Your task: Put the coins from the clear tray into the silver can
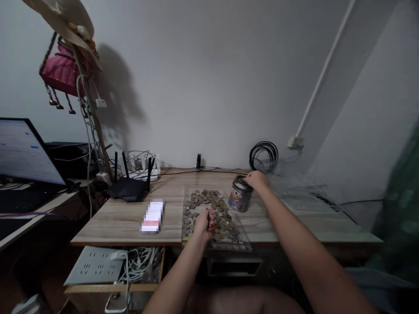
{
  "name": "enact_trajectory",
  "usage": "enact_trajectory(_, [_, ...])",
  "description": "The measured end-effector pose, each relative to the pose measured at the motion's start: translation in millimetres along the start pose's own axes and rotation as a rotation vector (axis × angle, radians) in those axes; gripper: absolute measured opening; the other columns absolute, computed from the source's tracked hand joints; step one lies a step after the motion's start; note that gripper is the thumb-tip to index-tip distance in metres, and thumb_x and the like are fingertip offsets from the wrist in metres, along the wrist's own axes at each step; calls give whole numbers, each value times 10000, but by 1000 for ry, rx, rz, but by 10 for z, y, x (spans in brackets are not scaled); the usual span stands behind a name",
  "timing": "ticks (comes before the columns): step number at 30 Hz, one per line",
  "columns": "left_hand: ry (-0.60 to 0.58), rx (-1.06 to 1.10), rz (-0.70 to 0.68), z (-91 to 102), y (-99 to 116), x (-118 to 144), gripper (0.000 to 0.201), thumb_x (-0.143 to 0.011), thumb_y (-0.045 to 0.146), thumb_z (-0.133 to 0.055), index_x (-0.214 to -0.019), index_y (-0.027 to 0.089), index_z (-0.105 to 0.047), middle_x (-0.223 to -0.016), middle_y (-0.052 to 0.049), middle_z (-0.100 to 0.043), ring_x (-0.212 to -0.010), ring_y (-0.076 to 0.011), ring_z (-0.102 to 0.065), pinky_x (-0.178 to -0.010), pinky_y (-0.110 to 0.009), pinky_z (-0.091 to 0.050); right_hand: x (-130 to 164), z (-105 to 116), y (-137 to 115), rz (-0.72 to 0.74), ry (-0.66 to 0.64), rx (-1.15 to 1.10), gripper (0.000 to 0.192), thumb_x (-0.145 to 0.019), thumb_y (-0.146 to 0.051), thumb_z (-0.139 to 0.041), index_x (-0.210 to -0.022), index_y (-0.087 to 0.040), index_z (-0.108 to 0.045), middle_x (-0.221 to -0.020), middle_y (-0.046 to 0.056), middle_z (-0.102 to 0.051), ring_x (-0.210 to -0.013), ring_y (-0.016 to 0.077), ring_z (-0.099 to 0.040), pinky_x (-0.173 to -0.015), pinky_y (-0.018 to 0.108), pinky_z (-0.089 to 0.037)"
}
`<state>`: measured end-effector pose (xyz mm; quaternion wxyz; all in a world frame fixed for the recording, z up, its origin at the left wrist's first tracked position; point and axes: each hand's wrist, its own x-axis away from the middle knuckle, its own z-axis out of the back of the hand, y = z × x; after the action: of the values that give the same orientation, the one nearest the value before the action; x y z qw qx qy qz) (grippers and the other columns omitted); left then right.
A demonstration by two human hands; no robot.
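A clear shallow tray [244, 244] lies on the wooden desk, covered with several brown and silver coins [209, 200]. My left hand [203, 223] hovers over the tray's near part, fingers curled around a few coins. My right hand [257, 179] rests on top of a small metal can [240, 196] standing just right of the tray.
A black router [127, 188] and a blurred white packet [152, 216] sit left of the tray. Coiled black cable [263, 156] leans against the wall. A laptop [22, 152] stands far left. A power strip [94, 265] and cables lie on a shelf under the desk [114, 222].
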<state>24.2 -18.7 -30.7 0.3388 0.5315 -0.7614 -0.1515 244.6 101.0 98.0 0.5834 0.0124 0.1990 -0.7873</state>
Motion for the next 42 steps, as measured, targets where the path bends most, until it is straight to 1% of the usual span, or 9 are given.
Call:
enact_trajectory(3, [-11,-20,-1,-9,5,31,361,-899,375,-329,-720,123,-516,-440,69,-349,-274,-6,-179,-293,-125,-82,157,2,-122,9,72,44,316,-645,-436,-639,-781,-156,-689,-811,117,-653,-746,224,-588,-608,295,-412])
enact_trajectory(6, [-36,2,91,-32,26,70,450,-914,404,-233,-721,114,-519,-441,50,-373,-280,-13,-202,-300,-126,-88,557,-93,-298,252,152,-44,354,-748,-466,-523,-869,-174,-681,-852,99,-657,-771,200,-586,-634,278,-408])
enact_trajectory(11, [-35,-20,124,-57,26,74,485,-903,451,-200,-620,140,-441,-437,17,-402,-293,-21,-224,-313,-124,-81,1316,-553,-511,827,-300,-230,217,-686,-361,-606,-788,-193,-699,-778,39,-667,-697,142,-570,-618,227,-389])
enact_trajectory(17, [-89,-70,168,-54,25,75,430,-891,392,-237,-675,120,-491,-469,17,-411,-309,-18,-222,-318,-123,-76,1202,-589,-496,701,-394,-403,99,-649,-231,-605,-676,-154,-662,-622,16,-642,-587,124,-554,-539,208,-381])
enact_trajectory(22, [-86,-41,158,-45,48,85,251,-838,271,-346,-736,110,-510,-477,34,-400,-307,-15,-214,-320,-129,-75,444,-99,-178,271,160,-237,165,-719,-261,-550,-790,-172,-670,-779,58,-664,-699,155,-570,-589,236,-387])
enact_trajectory(28, [-52,192,125,-18,70,54,233,-840,201,-309,-765,94,-502,-497,11,-431,-330,-27,-285,-317,-124,-145,1,-14,31,103,39,59,118,-636,-191,-601,-729,-195,-673,-770,45,-649,-691,160,-568,-560,235,-382])
enact_trajectory(37, [71,334,92,13,64,-3,259,-834,138,-328,-981,52,-522,-727,-119,-606,-660,-150,-610,-584,-227,-493,243,21,-298,131,125,179,265,-739,-302,-554,-915,-153,-684,-926,156,-646,-877,239,-586,-690,300,-418])
enact_trajectory(40, [5,315,121,26,48,-15,340,-879,279,-308,-975,43,-532,-839,-179,-617,-780,-203,-626,-638,-280,-503,651,-120,-442,424,120,26,292,-810,-312,-459,-956,-191,-680,-939,117,-654,-869,201,-577,-706,268,-405])
enact_trajectory(42, [-8,305,126,18,41,-12,383,-896,348,-280,-920,72,-544,-823,-157,-622,-757,-191,-623,-631,-278,-498,988,-325,-526,701,-131,-94,267,-786,-320,-493,-919,-205,-694,-880,75,-667,-804,170,-577,-677,237,-402])
